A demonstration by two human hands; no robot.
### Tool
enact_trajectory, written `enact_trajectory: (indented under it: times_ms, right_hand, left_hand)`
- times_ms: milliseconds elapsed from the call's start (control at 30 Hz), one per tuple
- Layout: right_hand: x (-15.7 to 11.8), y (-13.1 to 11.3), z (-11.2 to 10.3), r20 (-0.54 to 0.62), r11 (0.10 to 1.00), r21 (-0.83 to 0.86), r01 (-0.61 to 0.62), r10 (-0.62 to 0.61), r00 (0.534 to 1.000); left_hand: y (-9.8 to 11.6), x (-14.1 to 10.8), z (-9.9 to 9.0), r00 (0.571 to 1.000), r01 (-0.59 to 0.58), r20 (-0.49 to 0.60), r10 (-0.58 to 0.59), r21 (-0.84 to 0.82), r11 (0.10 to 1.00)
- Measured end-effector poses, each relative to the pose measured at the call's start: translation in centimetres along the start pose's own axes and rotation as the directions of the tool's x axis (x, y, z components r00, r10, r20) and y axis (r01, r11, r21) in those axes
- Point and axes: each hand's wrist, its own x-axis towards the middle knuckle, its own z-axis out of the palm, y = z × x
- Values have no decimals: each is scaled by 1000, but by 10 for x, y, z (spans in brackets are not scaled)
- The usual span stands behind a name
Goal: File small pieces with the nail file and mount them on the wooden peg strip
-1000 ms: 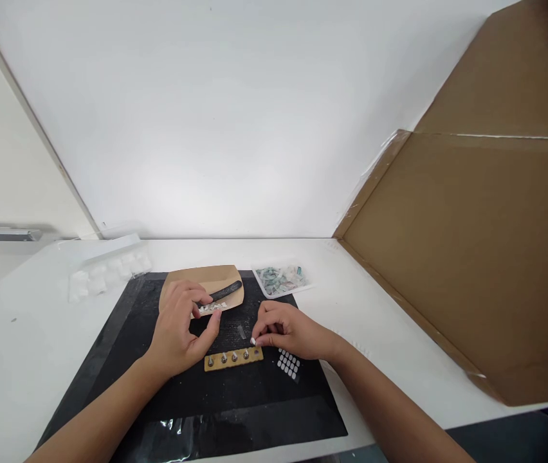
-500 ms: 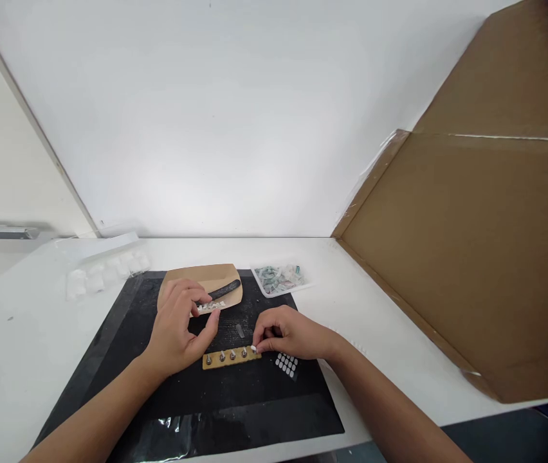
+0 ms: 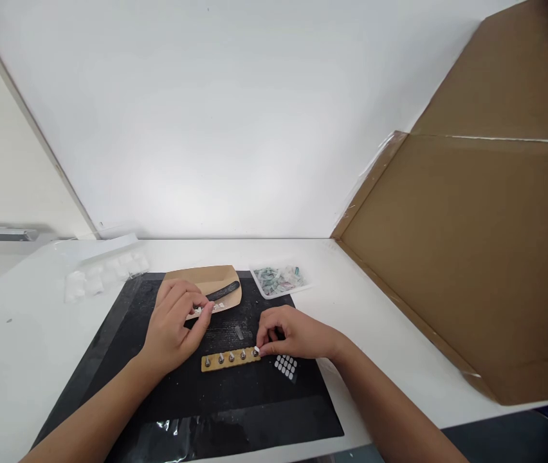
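A yellowish strip [image 3: 226, 367] with several small metal posts lies on the black mat [image 3: 216, 402]. At its right end my right hand [image 3: 278, 333] pinches a small white piece [image 3: 256, 351] against the last post. My left hand [image 3: 175, 325] is over the near left side of the brown paper tray [image 3: 204, 276], thumb and forefinger closed together at the small white pieces in it; what they grip, if anything, is too small to make out. A black curved stick [image 3: 223, 291] rests in that tray.
A white tray [image 3: 268, 294] of small clear and greenish packets stands behind the mat. A sheet of white oval stickers [image 3: 286, 366] lies right of the strip. Clear plastic packaging [image 3: 105, 273] is at the left; a large cardboard panel [image 3: 471, 257] at the right.
My left thumb and forefinger have closed together over the paper tray. My right fingertips have shifted slightly right, showing more of the white piece at the last post.
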Motion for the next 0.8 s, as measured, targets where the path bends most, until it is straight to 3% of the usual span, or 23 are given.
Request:
enact_trajectory:
  times_ms: [233,433,500,600,667,800]
  right_hand:
    - [0,0,-10,-232,993,104,-64,86,969]
    - [7,10,-2,-539,956,288,54,116,834]
    - [10,10,2,-539,909,405,101,148,829]
    - [11,4,8,-453,787,594,170,152,878]
    - [10,-4,10,-389,682,703,202,131,912]
    - [5,-21,10,-261,540,824,171,93,961]
  left_hand:
    - [-8,-1,1,1000,-7,-5,8,25,1000]
    - [-12,-9,12,999,38,-16,-37,44,998]
    - [-9,-10,14,1000,12,13,-12,52,999]
    - [4,-3,12,985,-86,152,81,23,996]
    - [17,8,8,939,-207,276,204,-20,978]
    - [40,40,11,748,-442,509,426,-97,892]
